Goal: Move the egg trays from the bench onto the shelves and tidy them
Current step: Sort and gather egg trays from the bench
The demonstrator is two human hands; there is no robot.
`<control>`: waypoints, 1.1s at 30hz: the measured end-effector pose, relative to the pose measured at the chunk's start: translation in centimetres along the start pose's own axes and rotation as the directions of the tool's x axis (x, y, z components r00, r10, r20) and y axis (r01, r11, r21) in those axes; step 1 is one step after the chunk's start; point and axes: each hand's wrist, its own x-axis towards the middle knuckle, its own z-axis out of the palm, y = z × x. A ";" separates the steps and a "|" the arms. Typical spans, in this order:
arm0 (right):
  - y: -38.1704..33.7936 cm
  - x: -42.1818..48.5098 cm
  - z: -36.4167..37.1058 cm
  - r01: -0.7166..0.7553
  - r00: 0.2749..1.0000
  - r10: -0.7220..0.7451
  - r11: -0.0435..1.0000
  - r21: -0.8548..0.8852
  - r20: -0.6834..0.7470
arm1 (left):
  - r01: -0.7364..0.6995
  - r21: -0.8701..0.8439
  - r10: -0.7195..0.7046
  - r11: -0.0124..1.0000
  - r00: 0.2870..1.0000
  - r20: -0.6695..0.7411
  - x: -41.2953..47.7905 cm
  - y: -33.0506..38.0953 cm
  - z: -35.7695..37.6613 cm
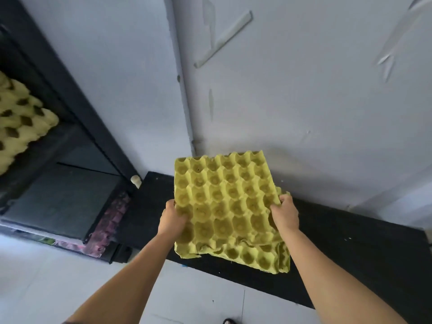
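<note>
Pick-up step: left hand (pixel 173 218) & right hand (pixel 284 213) each clamp a side of top egg tray (pixel 224 199) over bench (pixel 350 242); next prob. carry it left to shelves (pixel 77 181), kept level.

Your top tray (pixel 224 199) hides most of the tray beneath (pixel 259 257); only its strip toward five o'clock shows. Your left hand (pixel 171 218) has its fingers behind the top tray's edge, out of sight; your right hand (pixel 284 216) covers the cups it grips. At nine o'clock the shelf trays (pixel 16 118) are blurred and cut by the edge. The tabletop (pixel 339 249) runs off at four o'clock. The pink stack (pixel 109 220) at eight o'clock is smeared. A dark thing (pixel 229 321) at six o'clock is cut off.
</note>
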 end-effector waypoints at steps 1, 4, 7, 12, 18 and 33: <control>-1.2 -0.9 0.6 0.044 0.999 -0.044 0.999 -0.005 -0.006 | 0.007 0.006 -0.007 1.000 1.000 -0.021 -0.3 -0.5 -1.7; -4.5 -4.1 2.9 0.124 0.992 -0.125 0.992 -0.026 -0.014 | 0.001 0.034 0.001 0.999 0.997 -0.076 -1.1 -3.0 -6.9; -7.5 -8.6 5.8 0.187 0.982 -0.184 0.976 -0.106 0.038 | 0.017 0.034 -0.013 0.999 0.994 -0.107 -2.8 -6.9 -12.8; -11.5 -17.2 12.4 0.300 0.946 -0.270 0.940 -0.166 0.180 | 0.102 0.041 -0.093 0.994 0.979 -0.183 -6.4 -14.9 -22.0; -15.2 -28.5 21.0 0.418 0.869 -0.321 0.884 -0.212 0.376 | 0.155 -0.034 -0.158 0.987 0.947 -0.279 -11.5 -24.8 -32.6; -28.2 -46.4 37.2 0.697 0.606 -0.590 0.717 0.003 0.533 | 0.150 -0.289 -0.312 0.946 0.664 -0.679 -16.6 -38.2 -51.0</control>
